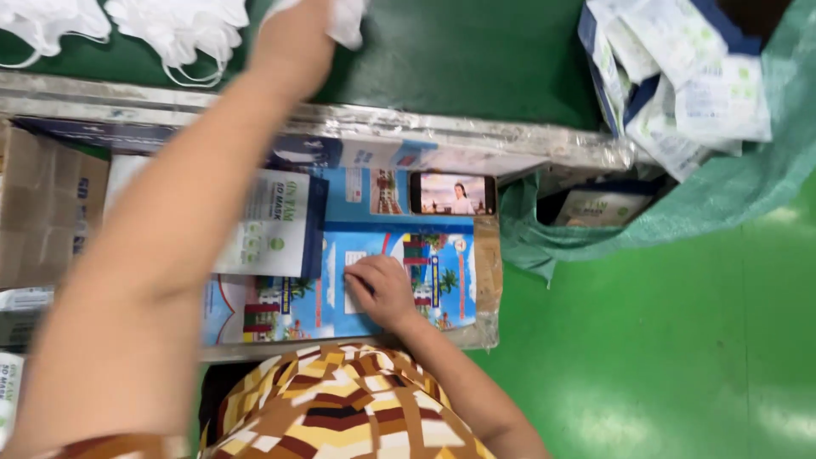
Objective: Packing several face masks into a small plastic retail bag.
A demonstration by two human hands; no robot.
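Note:
My left arm reaches far forward across the view. My left hand [296,38] is at the top edge over the green work surface [467,59], closed on a white face mask [347,19]. My right hand [380,289] rests with curled fingers on a blue printed sheet [442,272] lying on a board over my lap, its fingertips on a small white patch [351,259] of that sheet. A flat white and blue mask package [276,223] lies just left of my right hand, partly hidden by my left arm.
A pile of white masks [178,30] lies at the top left. A phone [452,194] with a lit screen sits above the sheet. A green woven sack [680,212] holds several packages [680,76] at the right. A cardboard box [42,204] stands left; green floor [663,357] lies right.

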